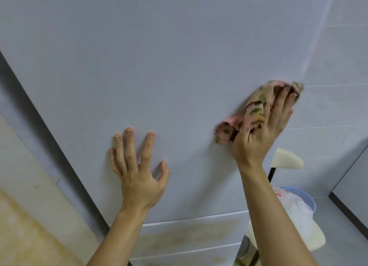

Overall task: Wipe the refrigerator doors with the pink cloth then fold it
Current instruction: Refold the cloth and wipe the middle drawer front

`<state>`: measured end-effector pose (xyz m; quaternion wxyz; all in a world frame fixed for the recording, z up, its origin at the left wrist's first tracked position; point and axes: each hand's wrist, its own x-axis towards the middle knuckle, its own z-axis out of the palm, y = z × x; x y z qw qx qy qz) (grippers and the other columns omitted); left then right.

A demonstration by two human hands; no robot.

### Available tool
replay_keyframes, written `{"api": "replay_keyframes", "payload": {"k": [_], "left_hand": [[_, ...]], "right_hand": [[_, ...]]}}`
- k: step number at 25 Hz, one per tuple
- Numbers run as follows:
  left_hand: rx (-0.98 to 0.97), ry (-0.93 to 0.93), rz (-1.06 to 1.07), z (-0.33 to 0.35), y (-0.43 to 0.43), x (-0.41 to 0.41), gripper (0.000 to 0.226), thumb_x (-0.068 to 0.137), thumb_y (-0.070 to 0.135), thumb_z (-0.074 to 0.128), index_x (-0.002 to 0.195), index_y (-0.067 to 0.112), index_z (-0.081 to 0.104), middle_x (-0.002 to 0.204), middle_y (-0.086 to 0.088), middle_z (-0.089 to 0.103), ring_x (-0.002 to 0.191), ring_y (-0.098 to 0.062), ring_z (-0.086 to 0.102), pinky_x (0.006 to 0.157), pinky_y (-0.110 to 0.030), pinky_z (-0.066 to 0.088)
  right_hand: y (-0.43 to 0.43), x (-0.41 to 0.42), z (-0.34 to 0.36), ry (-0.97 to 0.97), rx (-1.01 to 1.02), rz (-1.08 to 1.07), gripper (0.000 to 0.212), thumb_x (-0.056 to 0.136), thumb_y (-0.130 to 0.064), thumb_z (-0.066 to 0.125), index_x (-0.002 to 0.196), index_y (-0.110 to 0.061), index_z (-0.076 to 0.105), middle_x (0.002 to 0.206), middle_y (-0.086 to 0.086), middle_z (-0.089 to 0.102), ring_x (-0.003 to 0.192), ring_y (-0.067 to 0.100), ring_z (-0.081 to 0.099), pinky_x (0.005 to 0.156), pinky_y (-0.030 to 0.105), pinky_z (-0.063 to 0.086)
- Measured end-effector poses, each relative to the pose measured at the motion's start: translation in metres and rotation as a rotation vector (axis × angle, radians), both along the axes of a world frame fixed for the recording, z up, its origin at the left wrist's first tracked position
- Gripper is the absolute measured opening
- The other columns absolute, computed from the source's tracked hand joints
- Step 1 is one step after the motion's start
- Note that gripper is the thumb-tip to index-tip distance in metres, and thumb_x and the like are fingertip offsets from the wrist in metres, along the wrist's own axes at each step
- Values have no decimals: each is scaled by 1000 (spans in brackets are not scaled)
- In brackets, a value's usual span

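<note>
The pale grey refrigerator door (159,66) fills most of the view. My right hand (264,130) presses the pink cloth (251,114), bunched and marked with green-brown patches, flat against the door near its right edge, with the thumb tucked under the cloth. My left hand (137,166) rests on the door lower and to the left, fingers spread and fingertips touching the surface. Below the upper door, a lower door (189,238) shows yellowish-brown stains.
To the right of the fridge stand a cream stool seat (286,160) on a black frame, a blue bucket (306,198) with a white plastic bag (292,208) in it, and grey tiled wall. A beige wall panel (29,206) lies to the left.
</note>
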<state>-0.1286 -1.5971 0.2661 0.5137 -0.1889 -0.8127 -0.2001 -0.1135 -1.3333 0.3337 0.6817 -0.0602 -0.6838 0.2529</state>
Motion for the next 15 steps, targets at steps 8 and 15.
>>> {"api": "replay_keyframes", "payload": {"k": [8,15], "left_hand": [[27,12,-4,-2,4,-5,82,88,38,62,161,26,28,171,-19,14,162,-36,1,126,-66,8],[-33,-24,-18,0,-21,0,74,91,34,63,159,24,35,172,-15,14,162,-34,9,128,-58,14]], "right_hand": [[-29,16,-126,-216,7,70,73,105,-31,32,167,-32,-5,176,-6,-10,163,25,-7,130,58,-3],[-64,-8,13,-12,-19,14,63,99,-7,38,160,-8,23,164,37,22,154,54,16,128,64,7]]}}
